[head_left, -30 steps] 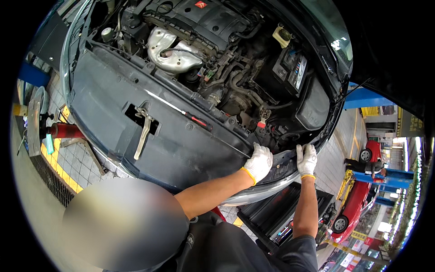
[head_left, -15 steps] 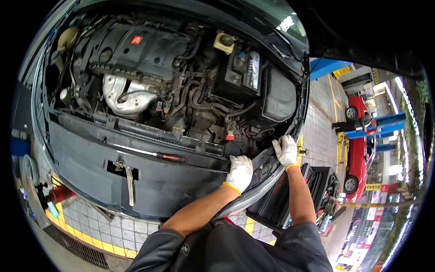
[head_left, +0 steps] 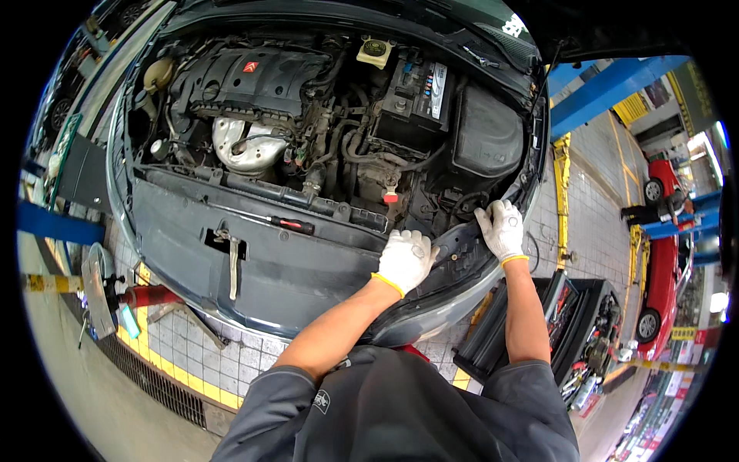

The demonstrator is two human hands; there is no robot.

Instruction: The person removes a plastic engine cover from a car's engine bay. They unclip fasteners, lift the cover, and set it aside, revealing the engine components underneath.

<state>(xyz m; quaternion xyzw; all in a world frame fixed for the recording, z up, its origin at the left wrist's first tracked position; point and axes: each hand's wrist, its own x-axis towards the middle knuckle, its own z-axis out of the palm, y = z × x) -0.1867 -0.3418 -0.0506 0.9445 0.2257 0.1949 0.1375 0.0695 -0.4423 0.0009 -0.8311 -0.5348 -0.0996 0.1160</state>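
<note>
My left hand (head_left: 406,260), in a white glove with a yellow cuff, curls its fingers over the inner back edge of the headlight (head_left: 462,258), beside the dark front panel (head_left: 308,266). Its thumb points right. My right hand (head_left: 504,229), gloved the same way, closes over the headlight's outer corner by the fender edge, thumb toward the engine bay. The fingertips of both hands are partly hidden. A red connector (head_left: 391,198) sits just behind my left hand. On the panel lies a screwdriver (head_left: 291,225) with a red and black handle.
Beyond the hands are the battery (head_left: 414,100), a black box (head_left: 487,135) and the engine cover (head_left: 254,81). An opened tool case (head_left: 573,323) stands at the right. A blue lift post (head_left: 616,92) rises behind it. Far right, a person (head_left: 658,209) stands by a red car (head_left: 660,285).
My view has shifted, so the car sits higher in the picture. Both hands stay at the headlight; my right hand has moved slightly outward, and my left thumb shows more.
</note>
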